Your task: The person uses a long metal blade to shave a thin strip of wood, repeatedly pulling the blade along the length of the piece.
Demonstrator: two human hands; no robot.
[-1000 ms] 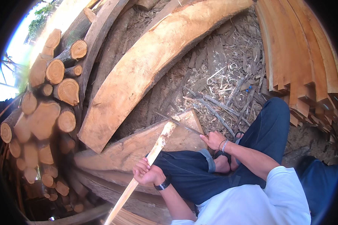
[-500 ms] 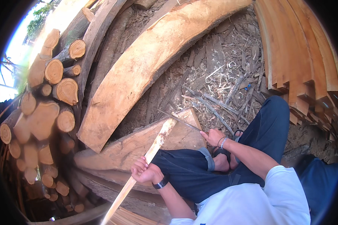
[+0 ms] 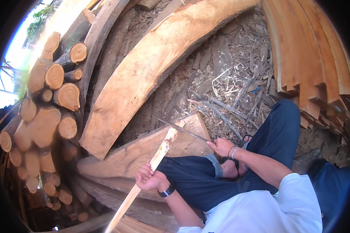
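My left hand [image 3: 149, 178] is wrapped round a long, peeled pale stick [image 3: 158, 157] that slants from the lower left up toward the middle. In my right hand [image 3: 222, 147] is the handle of a knife [image 3: 184, 132] with a long thin blade. The blade crosses the stick close to its upper end and appears to touch it. Some brown patches mark the stick below the blade. Under the stick's upper end lies a wooden slab [image 3: 192, 141] with a smooth, light face.
Beyond the slab stretches a big curved plank [image 3: 144, 73]. Cut logs [image 3: 46, 126] are piled at the left. Stacked sawn boards [image 3: 307, 50] stand at the right. Shavings and sticks [image 3: 229, 91] litter the ground between, and my bent leg [image 3: 276, 132] is at the right.
The knife and my right hand have shifted slightly left and down, so more blade reaches past the stick. My left hand stays in nearly the same place on the stick.
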